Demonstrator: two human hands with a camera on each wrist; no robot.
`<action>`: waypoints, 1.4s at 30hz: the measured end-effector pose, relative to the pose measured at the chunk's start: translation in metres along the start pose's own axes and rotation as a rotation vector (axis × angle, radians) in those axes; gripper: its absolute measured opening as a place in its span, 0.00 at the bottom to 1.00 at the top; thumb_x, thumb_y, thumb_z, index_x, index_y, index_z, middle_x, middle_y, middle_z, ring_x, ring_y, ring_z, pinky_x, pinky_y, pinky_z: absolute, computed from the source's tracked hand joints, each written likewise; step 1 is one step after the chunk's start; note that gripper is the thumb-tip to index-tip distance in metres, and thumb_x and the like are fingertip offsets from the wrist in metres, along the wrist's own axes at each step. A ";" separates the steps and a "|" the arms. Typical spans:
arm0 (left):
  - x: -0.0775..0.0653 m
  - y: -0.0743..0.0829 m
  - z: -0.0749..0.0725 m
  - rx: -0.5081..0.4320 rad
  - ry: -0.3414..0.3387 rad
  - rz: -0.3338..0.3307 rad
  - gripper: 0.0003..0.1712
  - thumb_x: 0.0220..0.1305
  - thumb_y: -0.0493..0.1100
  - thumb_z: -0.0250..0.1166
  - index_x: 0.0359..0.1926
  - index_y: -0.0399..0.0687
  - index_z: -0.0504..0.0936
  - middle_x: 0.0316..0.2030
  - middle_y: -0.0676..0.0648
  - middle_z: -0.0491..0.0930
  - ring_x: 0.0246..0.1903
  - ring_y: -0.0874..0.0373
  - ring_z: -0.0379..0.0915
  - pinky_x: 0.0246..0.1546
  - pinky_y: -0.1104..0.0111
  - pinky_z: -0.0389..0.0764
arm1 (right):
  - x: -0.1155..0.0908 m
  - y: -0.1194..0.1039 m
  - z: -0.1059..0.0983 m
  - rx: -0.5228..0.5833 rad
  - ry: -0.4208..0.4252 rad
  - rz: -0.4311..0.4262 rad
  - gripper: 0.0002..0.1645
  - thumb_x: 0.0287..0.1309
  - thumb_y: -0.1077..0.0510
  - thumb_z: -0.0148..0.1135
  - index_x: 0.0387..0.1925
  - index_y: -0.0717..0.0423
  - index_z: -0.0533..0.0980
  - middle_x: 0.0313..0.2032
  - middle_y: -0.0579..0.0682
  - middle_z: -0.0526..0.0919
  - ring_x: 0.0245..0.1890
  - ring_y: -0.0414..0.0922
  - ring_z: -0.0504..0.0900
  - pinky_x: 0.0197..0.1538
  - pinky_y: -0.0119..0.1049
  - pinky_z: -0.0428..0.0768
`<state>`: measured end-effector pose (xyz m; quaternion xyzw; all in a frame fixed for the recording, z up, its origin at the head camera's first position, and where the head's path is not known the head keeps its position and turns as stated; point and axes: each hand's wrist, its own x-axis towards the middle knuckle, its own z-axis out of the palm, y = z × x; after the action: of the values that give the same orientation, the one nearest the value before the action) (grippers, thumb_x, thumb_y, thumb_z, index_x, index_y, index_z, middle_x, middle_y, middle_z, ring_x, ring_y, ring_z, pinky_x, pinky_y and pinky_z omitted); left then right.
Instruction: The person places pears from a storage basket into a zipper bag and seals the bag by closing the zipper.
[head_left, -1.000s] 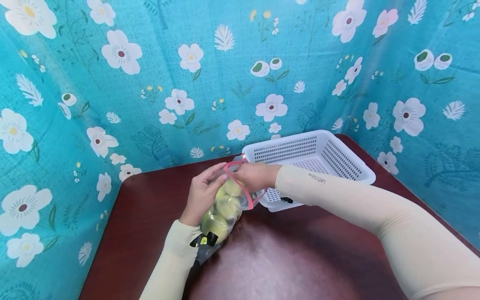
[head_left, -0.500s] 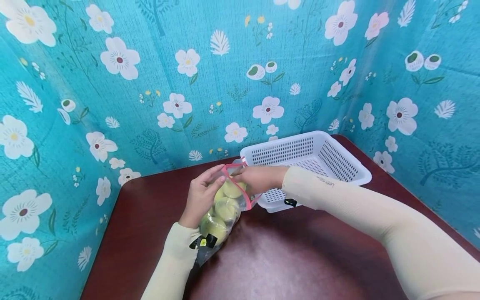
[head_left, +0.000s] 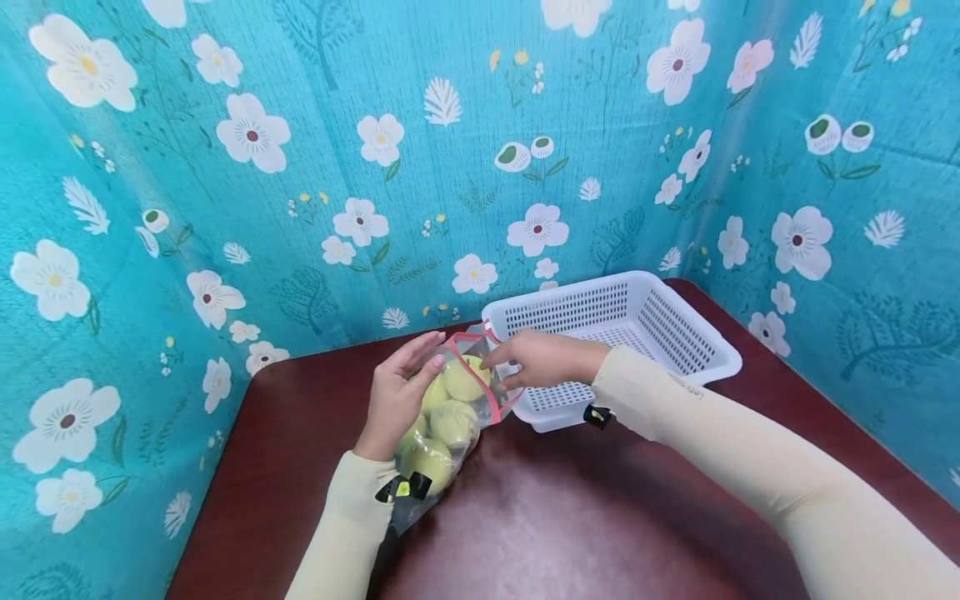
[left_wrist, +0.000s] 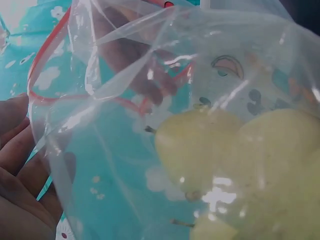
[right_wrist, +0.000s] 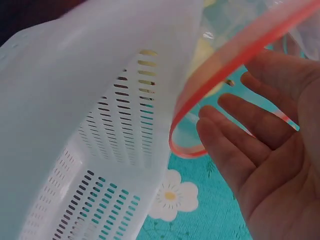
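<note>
A clear zip bag (head_left: 480, 408) with a red-edged mouth stands on the table, leaning against the left forearm side. Several yellow-green apples (head_left: 453, 423) fill it; their stems show through the plastic in the left wrist view. My left hand (head_left: 397, 396) holds the bag near its mouth, thumb and fingers along the left edge. At the mouth's right side is my right hand (head_left: 551, 358), its fingers loosely bent and nothing in them. In the right wrist view those fingers (right_wrist: 250, 120) overlap the red rim, with an apple behind it.
A white plastic basket (head_left: 645, 287) with slotted walls stands right behind the bag, its near corner close to the bag's mouth. Blue flowered cloth (head_left: 480, 167) hangs around the dark red table (head_left: 600, 517).
My right hand has drawn back out of the bag's mouth to the right, leaving the top apple in plain sight. The left hand stays on the bag.
</note>
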<state>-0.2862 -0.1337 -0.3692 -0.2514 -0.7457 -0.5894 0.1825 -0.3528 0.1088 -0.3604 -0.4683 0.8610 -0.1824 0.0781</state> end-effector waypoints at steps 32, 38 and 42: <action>-0.060 -0.008 0.043 0.707 -0.055 0.311 0.40 0.67 0.59 0.59 0.69 0.34 0.65 0.72 0.42 0.57 0.72 0.45 0.49 0.66 0.46 0.57 | 0.009 0.055 -0.010 0.607 0.477 0.210 0.22 0.71 0.55 0.54 0.63 0.52 0.73 0.59 0.50 0.77 0.55 0.49 0.78 0.55 0.51 0.75; -0.072 -0.007 0.056 0.863 -0.077 0.293 0.51 0.66 0.62 0.59 0.73 0.31 0.52 0.74 0.37 0.47 0.73 0.41 0.40 0.69 0.48 0.49 | 0.025 0.071 -0.003 0.609 0.381 0.228 0.25 0.70 0.65 0.52 0.66 0.50 0.71 0.63 0.52 0.73 0.60 0.49 0.74 0.57 0.47 0.75; -0.078 -0.008 0.065 0.946 -0.061 0.310 0.52 0.65 0.59 0.62 0.73 0.28 0.50 0.73 0.33 0.48 0.73 0.40 0.40 0.69 0.48 0.49 | 0.032 0.073 0.003 0.540 0.315 0.251 0.28 0.66 0.70 0.55 0.64 0.48 0.73 0.63 0.51 0.73 0.60 0.50 0.75 0.56 0.46 0.76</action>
<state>-0.2261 -0.0845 -0.4352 -0.2662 -0.8903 -0.1447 0.3400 -0.4263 0.1178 -0.3903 -0.2871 0.8341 -0.4629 0.0872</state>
